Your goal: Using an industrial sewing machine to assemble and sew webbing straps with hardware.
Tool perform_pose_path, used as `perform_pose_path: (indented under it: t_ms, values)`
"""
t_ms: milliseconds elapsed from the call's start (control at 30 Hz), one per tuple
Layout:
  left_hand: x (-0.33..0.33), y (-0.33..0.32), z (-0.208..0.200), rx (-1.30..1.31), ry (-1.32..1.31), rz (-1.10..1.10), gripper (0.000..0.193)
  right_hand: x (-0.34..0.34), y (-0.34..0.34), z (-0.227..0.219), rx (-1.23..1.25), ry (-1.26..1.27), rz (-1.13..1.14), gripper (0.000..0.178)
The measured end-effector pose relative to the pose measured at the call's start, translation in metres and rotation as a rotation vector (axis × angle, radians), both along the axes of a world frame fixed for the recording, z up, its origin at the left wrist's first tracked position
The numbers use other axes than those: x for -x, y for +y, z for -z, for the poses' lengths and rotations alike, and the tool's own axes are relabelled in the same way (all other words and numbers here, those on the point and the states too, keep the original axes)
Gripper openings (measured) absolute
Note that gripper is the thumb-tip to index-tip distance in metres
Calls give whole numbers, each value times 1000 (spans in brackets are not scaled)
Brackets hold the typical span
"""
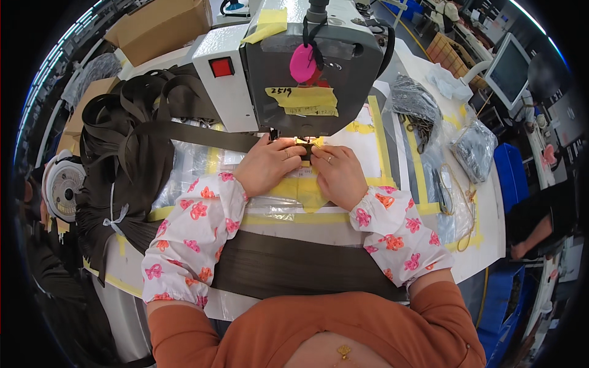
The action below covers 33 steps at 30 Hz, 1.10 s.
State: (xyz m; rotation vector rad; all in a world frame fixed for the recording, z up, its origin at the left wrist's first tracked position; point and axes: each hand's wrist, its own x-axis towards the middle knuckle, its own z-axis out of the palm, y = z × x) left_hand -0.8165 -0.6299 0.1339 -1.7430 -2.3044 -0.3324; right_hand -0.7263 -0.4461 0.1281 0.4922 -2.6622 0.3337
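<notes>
There it was, dead centre: a short dark olive fabric strip [306, 153], lying in the bright glow beneath the boxy grey-and-white sewing machine [261, 101]. Both hands were on it! The left hand [268, 164] had its fingers bunched, tips at the strip's left side; the right hand [338, 173] mirrored it opp., index finger out. Pressing or pinching? Couldn't tell. Two-sided hold prob. b/c a piece that small needed steadying.

Just L, a long flat dark olive webbing band [199, 135] ran in behind the left hand; whether it joined the strip was hidden. It came from a big looped heap of dark webbing [132, 162], cinched low w/ a white tie [115, 219], prob. vs. tangles.

Nearer the body, a wide dark ribbed fabric length [300, 264] lay flat across the white table [489, 227], prob. for quick reach. Yellow tape [388, 144] edged the work area, prob. holding the coverings down. Far R: clear plastic bag w/ dark contents [414, 101], then a blue plastic bin [510, 178].
</notes>
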Motion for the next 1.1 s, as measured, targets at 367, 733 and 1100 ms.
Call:
perform_pose_path:
  t_ms: [367, 733, 1100]
  values:
    - [1, 0, 2, 3, -6, -41, 15, -1, 1, 0, -26, 38, 14, 25]
    - [12, 3, 10, -247, -184, -68, 15, 11, 7, 3, -112, -20, 57, 23]
    - [20, 3, 13, -230, -222, -164, 24, 21, 7, 0, -159, -123, 115, 22]
